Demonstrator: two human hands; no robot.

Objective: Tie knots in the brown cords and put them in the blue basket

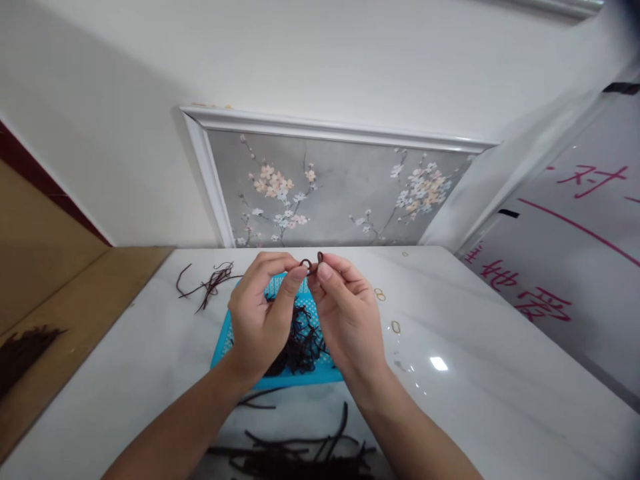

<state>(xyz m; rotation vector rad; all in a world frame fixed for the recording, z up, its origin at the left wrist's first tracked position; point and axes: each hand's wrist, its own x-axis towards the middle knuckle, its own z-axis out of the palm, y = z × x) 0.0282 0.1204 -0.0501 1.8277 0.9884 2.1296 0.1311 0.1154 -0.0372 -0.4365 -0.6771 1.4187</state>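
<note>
My left hand (263, 313) and my right hand (345, 310) are raised together above a blue perforated tray (223, 350). Between the fingertips of both hands I pinch a short dark brown cord (311, 263), bent into small loops at the top. The tray under my hands holds a tangled heap of dark brown cords (300, 343). Much of the tray is hidden behind my hands and wrists.
A loose bundle of dark cords (210, 283) lies at the table's far left, and more cut cords (300, 450) near the front edge. Small gold rings (380, 294) (395, 327) lie right of the tray. A whiteboard with pink writing (560, 267) leans at the right.
</note>
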